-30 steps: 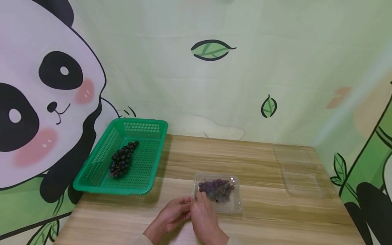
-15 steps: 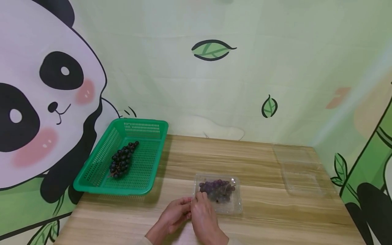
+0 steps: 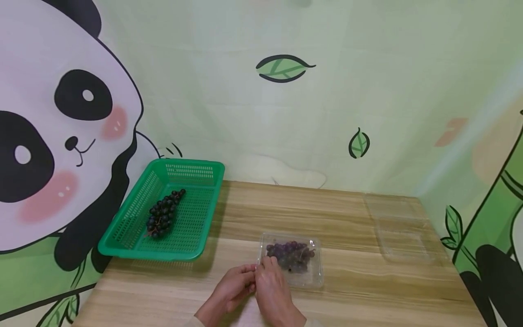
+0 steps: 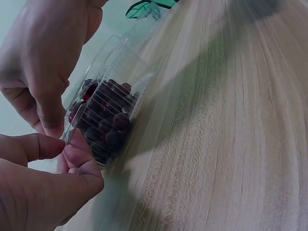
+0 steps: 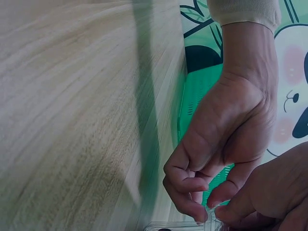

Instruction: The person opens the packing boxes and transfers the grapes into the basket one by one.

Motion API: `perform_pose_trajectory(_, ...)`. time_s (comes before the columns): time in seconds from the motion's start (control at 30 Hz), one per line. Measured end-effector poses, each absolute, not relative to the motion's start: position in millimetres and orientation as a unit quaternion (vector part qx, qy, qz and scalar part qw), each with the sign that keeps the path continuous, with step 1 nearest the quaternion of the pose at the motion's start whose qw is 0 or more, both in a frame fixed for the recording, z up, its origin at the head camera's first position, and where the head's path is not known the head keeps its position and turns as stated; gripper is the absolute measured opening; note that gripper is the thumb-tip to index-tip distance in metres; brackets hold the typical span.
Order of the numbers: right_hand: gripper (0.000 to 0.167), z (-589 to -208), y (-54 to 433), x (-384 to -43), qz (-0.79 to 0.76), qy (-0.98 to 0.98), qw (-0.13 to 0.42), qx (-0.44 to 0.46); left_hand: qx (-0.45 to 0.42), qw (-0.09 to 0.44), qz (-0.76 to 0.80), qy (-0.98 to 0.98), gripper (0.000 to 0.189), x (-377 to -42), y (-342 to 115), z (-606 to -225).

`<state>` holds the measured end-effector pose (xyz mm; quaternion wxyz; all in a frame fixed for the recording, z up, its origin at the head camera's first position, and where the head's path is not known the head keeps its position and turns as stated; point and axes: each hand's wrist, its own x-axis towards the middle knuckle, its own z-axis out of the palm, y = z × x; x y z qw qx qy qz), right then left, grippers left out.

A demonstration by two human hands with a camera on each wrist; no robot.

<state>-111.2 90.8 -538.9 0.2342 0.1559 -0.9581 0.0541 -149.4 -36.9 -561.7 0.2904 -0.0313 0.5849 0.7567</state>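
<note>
A clear plastic clamshell box (image 3: 315, 274) stands on the table with dark purple grapes (image 3: 292, 255) inside. My left hand (image 3: 234, 286) pinches the box's left rim between thumb and forefinger, as the left wrist view shows close up. Right beside it, my right hand (image 3: 273, 287) grips the same rim with bent fingers, its knuckles overlapping the near left corner. In the left wrist view the grapes (image 4: 108, 115) show through the ribbed side of the box. From the right wrist view, thumbs and fingertips of both hands meet at the rim, and most of the box is out of frame.
A green perforated basket (image 3: 211, 206) at the left holds a bunch of black grapes (image 3: 163, 213). Empty clear plastic containers (image 3: 402, 231) lie at the far right of the wooden table (image 3: 347, 299). Behind the table hangs a green printed backdrop (image 3: 229, 100) with a panda.
</note>
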Motion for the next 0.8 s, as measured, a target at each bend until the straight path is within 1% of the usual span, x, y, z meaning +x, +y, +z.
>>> perform_pose_trajectory(0.37, 0.022, -540.8, 91.8, -110.4, 0.061, -0.951, 0.263, 0.151, -0.039, 0.298, 0.763, 0.572, 0.027, -151.1, -37.7, -564.1)
perform_pose_trajectory(0.53, 0.010, -537.9, 92.3, -111.1, 0.085, -0.955, 0.244, 0.145, -0.041, 0.296, 0.768, 0.567, 0.024, -151.6, -38.0, -564.1)
perform_pose_trajectory(0.6, 0.007, -537.0, 92.6, -111.3, 0.086, -0.956, 0.243, 0.143, -0.037, 0.292, 0.767, 0.571, 0.024, -151.5, -37.8, -564.9)
perform_pose_trajectory(0.8, 0.009, -537.7, 94.1, -110.9, 0.066, -0.949, 0.275, 0.137, -0.025, 0.268, 0.747, 0.608, 0.030, -151.4, -35.1, -564.8)
